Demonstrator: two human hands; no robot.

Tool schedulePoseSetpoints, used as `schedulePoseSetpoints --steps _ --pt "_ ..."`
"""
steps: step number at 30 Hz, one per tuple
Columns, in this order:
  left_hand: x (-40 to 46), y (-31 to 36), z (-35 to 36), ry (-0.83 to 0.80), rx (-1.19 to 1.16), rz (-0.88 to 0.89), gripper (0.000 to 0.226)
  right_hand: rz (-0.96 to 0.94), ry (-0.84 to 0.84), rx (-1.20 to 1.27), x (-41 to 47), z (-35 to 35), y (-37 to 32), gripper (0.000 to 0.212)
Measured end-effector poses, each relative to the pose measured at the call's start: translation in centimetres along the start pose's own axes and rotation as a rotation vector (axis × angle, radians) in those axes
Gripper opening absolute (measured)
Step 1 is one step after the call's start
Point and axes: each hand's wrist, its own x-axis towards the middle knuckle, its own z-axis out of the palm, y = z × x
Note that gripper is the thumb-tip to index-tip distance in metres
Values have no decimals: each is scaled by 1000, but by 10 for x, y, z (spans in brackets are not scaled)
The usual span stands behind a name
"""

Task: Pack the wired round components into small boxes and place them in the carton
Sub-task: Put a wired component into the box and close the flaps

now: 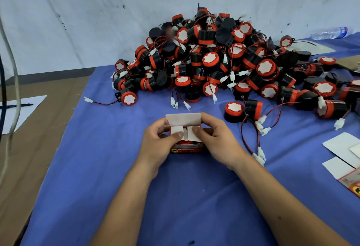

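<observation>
A small red box [186, 148] stands on the blue cloth at the centre, its white top lid raised at the back. My left hand [157, 144] grips its left side, thumb pressing down the left inner flap. My right hand [216, 140] grips the right side, thumb pressing on the right inner flap. A sliver of red shows between the flaps. Behind lies a big heap of black-and-red round components [224, 58] with red-black wires and white plugs. A loose component [233, 111] sits just right of the box.
Flat unfolded boxes [344, 158] lie at the right edge. A water bottle [329, 33] lies at the far right by the wall. Left of the blue cloth [97, 158] is brown cardboard with a white paper and pen [17, 107]. A cable hangs at far left.
</observation>
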Motion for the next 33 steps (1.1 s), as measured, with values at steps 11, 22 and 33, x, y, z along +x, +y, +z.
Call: schedulePoseSetpoints --steps 11,22,33 --pt "5 -4 -30 -230 -233 -126 30 -118 -15 -288 -2 -3 -4 43" --pt "2 -8 -24 -183 221 183 29 -157 -76 -376 -2 -11 -6 45" --pt "4 -9 -27 -195 372 229 45 -288 -64 -521 -1 -7 -3 42"
